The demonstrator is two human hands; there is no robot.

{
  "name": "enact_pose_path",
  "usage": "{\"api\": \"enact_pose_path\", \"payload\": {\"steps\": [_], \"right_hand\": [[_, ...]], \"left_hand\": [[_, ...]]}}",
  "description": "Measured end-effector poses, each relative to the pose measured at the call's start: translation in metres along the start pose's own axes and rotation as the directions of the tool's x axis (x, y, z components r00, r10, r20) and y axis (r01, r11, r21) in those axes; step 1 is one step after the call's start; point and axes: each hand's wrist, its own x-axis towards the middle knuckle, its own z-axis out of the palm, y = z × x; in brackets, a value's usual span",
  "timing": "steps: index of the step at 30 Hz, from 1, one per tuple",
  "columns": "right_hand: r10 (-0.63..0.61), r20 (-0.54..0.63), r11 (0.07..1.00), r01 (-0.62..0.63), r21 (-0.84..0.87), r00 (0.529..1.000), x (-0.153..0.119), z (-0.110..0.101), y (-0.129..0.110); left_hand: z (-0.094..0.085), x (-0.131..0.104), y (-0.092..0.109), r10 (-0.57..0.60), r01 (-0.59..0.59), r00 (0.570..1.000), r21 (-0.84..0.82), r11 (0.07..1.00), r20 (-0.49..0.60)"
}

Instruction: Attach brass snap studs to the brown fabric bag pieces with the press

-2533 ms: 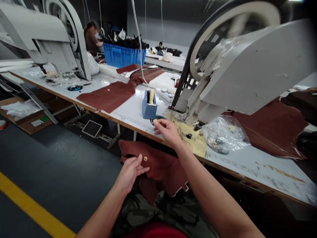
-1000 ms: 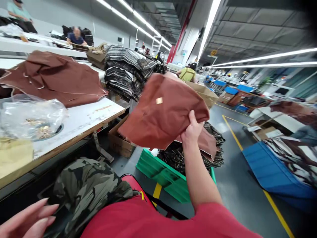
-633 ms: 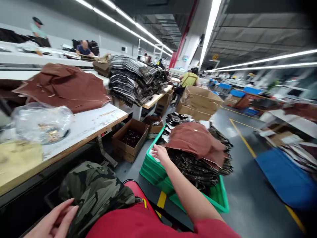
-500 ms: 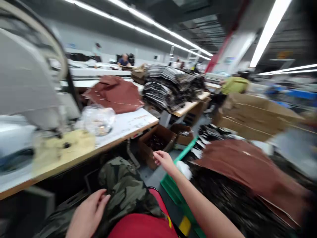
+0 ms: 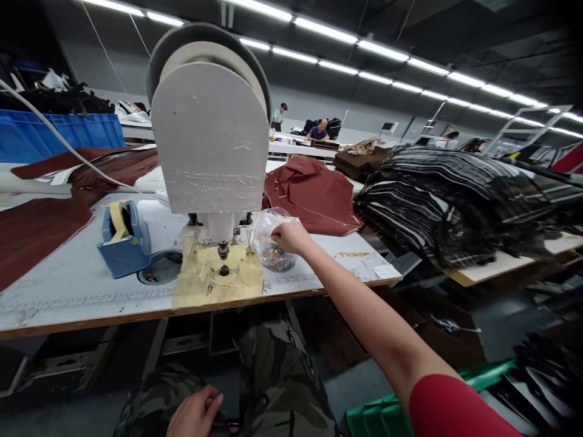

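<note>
One head camera, above green camouflage-cloth trouser legs (image 5: pixel 286 382), facing forward and slightly down across near edge of white, wood-edged table (image 5: pixel 77 273); pale-grey, round-topped machine (image 5: pixel 212 139) close, roughly head-on.

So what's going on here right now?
The right hand is at a clear plastic bag with small metallic pieces, beside the white machine; whether it grips any is hidden. The left hand is curled near the camouflage trousers. A blue tape dispenser stands on the machine's other side; brown fabric lies behind the bag.
</note>
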Motion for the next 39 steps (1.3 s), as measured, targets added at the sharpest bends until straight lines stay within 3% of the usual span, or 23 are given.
{"api": "enact_pose_path", "payload": {"steps": [4, 10, 13, 15, 18, 19, 21, 24, 27, 33, 37, 39], "right_hand": [[0.014, 0.077, 0.996, -0.007, -0.093, 0.997, 0.028, 0.023, -0.006], [0.004, 0.059, 0.989, 0.005, -0.147, 0.998, 0.03, 0.029, -0.003], [0.018, -0.031, 0.984, -0.023, -0.177, 0.999, 0.019, 0.019, -0.012], [0.018, -0.166, 0.987, -0.044, -0.156, 0.986, 0.005, 0.009, -0.026], [-0.006, -0.406, 0.989, 0.067, 0.135, 0.914, -0.023, 0.004, -0.057], [0.001, -0.43, 0.947, 0.136, 0.289, 0.903, -0.033, 0.006, -0.069], [0.017, -0.347, 0.794, 0.198, 0.575, 0.938, -0.048, 0.016, -0.092], [0.055, -0.126, 0.564, 0.074, 0.823, 0.99, -0.057, 0.036, -0.118], [0.109, -0.004, 0.314, -0.031, 0.949, 0.994, -0.054, 0.051, -0.131], [0.156, 0.11, -0.137, -0.089, 0.987, 0.982, -0.054, 0.046, -0.136], [0.133, 0.313, -0.439, -0.227, 0.869, 0.94, -0.064, 0.031, -0.137], [0.124, 0.366, -0.545, -0.245, 0.802, 0.922, -0.07, 0.027, -0.139]], "left_hand": [[0.001, 0.005, 0.002, 0.009, -0.009, 1.0, 0.011, 1.0, -0.02], [0.002, 0.009, -0.004, 0.013, -0.014, 0.999, -0.031, 0.999, -0.034], [0.005, 0.011, -0.006, 0.027, -0.03, 0.999, -0.074, 0.997, -0.046], [0.004, 0.012, -0.006, 0.025, -0.03, 0.998, -0.077, 0.997, -0.065], [0.0, 0.01, -0.003, 0.019, -0.021, 0.999, -0.068, 0.997, -0.026], [-0.002, 0.009, -0.002, 0.014, -0.015, 1.0, -0.066, 0.998, -0.01], [-0.003, 0.007, 0.0, 0.002, -0.003, 1.0, -0.061, 0.998, -0.015], [-0.002, 0.004, 0.001, -0.005, 0.001, 0.997, -0.046, 0.999, -0.082], [0.002, 0.004, -0.001, 0.006, -0.012, 0.994, -0.051, 0.999, -0.112], [0.002, 0.004, -0.002, 0.024, -0.031, 0.993, -0.055, 0.998, -0.118], [-0.004, 0.0, 0.003, 0.03, -0.032, 0.998, -0.04, 0.999, -0.054], [-0.007, 0.0, 0.007, 0.022, -0.022, 1.0, -0.024, 0.999, -0.018]]}}
